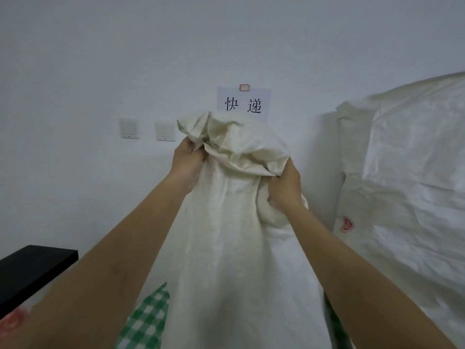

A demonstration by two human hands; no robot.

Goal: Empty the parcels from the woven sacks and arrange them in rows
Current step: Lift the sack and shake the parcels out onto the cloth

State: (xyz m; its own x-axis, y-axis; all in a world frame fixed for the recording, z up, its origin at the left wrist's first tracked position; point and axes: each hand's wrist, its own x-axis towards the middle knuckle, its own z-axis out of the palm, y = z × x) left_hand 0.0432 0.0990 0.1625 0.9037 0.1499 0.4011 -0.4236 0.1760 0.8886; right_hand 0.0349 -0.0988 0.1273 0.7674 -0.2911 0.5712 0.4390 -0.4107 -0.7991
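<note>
Both hands' fingers (195,149) hidden in bunched sack (226,210).

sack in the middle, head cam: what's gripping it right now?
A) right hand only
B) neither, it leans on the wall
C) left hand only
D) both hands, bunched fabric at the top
D: the left hand and the right hand each have fingers curled into the crumpled upper fabric of the woven sack, which is held up in front of the wall sign.
</note>
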